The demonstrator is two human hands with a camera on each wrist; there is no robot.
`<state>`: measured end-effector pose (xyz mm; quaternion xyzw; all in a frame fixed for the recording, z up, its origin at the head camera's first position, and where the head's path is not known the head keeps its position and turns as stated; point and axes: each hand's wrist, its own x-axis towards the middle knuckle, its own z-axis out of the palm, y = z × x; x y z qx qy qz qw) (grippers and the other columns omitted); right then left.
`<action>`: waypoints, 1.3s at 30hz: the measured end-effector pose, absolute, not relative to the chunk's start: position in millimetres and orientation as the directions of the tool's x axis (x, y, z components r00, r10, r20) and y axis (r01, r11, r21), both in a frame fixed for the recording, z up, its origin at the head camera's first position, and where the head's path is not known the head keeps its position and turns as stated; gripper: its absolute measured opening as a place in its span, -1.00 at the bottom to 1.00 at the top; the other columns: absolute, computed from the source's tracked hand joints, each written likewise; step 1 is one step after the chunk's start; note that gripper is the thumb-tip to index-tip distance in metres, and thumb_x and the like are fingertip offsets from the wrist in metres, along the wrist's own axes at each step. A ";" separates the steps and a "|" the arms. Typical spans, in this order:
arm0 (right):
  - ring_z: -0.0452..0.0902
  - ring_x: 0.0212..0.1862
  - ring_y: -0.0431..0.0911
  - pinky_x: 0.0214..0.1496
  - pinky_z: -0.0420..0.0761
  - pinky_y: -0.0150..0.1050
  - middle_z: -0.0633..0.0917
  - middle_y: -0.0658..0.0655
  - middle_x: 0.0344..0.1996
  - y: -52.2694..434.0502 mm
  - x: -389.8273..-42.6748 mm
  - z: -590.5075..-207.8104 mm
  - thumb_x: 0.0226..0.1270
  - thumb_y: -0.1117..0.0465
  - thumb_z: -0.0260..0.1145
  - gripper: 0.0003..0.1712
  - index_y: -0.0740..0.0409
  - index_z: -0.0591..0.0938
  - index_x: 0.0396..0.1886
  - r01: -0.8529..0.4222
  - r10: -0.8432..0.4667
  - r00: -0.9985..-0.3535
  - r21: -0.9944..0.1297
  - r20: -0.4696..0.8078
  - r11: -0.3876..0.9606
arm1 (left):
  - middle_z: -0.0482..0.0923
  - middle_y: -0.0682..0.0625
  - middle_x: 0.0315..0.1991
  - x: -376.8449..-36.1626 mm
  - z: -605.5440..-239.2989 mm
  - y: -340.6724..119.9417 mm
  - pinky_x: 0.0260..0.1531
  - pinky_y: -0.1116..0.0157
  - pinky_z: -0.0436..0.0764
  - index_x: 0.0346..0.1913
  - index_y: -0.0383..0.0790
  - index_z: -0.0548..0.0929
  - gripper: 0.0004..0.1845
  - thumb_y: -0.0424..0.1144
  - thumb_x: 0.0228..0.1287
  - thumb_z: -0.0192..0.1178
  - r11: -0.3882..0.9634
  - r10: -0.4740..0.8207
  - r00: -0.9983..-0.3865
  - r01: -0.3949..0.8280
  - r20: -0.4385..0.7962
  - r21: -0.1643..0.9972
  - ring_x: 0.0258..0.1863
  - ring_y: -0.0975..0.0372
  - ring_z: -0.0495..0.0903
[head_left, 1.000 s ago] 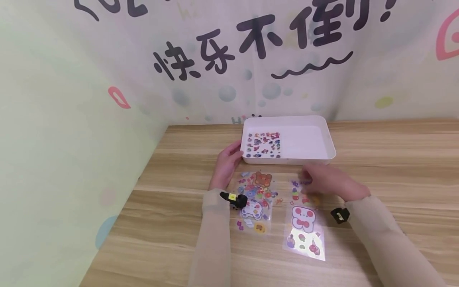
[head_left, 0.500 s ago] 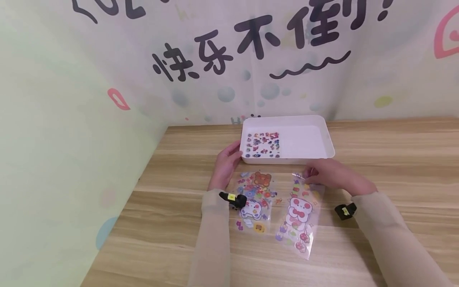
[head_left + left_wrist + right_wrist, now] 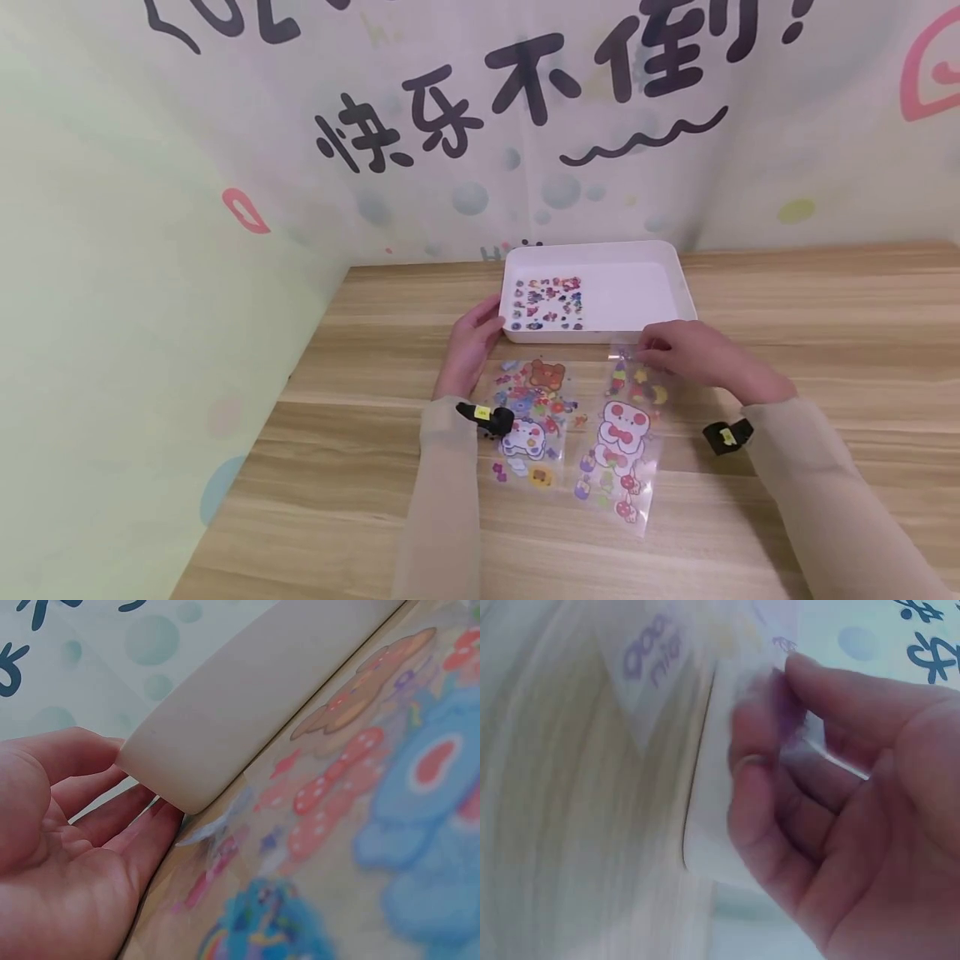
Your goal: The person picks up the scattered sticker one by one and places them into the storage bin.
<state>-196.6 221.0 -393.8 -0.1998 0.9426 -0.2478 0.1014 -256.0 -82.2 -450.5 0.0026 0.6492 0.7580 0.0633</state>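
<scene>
The right hand (image 3: 693, 358) pinches the top edge of a clear sticker sheet (image 3: 618, 442) printed with a white bear and red bows; in the right wrist view the thumb and forefinger (image 3: 761, 780) are closed on the thin plastic (image 3: 727, 750), so this grip is grasping the sheet. The sheet hangs tilted, its top raised just in front of the white tray (image 3: 678, 265) and its lower end down at the wooden desk (image 3: 825, 333). The left hand (image 3: 468, 346) rests against the tray's near left corner with fingers fairly straight, touching the wall rather than curling round it; in the left wrist view the fingers (image 3: 112, 825) lie along the rounded corner (image 3: 195, 750), a released grip. A second sticker sheet (image 3: 532, 412), with a brown bear and blue figures, lies flat on the desk between the forearms, just in front of the tray. A third, smaller sticker sheet (image 3: 549, 302) lies inside the tray at its left side.
</scene>
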 end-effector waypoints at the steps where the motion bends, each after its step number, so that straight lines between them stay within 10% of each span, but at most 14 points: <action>1: 0.34 -0.54 -0.14 -0.54 0.38 -0.30 0.46 -0.02 -0.65 222.2 -196.9 -392.7 0.23 0.16 0.20 -0.89 0.08 0.55 -0.44 -0.326 -0.428 -0.899 -0.517 -0.088 0.791 | 0.29 0.02 0.23 -255.8 -449.9 -82.3 0.11 0.39 0.34 0.21 -0.11 0.37 -0.54 -0.35 0.23 0.04 -0.148 0.100 -0.992 -0.093 -0.079 0.985 0.19 0.25 0.29; 39: 0.40 -0.28 -0.01 -0.33 0.46 -0.25 0.56 0.11 -0.32 244.4 -200.4 -380.6 0.24 -0.18 0.05 -0.54 0.07 0.55 -0.14 -0.153 -0.318 -0.940 -0.684 -0.121 0.713 | 0.29 -0.01 0.23 -254.3 -448.5 -83.0 0.11 0.39 0.34 0.22 -0.15 0.36 -0.54 -0.38 0.23 0.03 -0.175 0.117 -0.991 -0.085 -0.065 0.981 0.19 0.23 0.29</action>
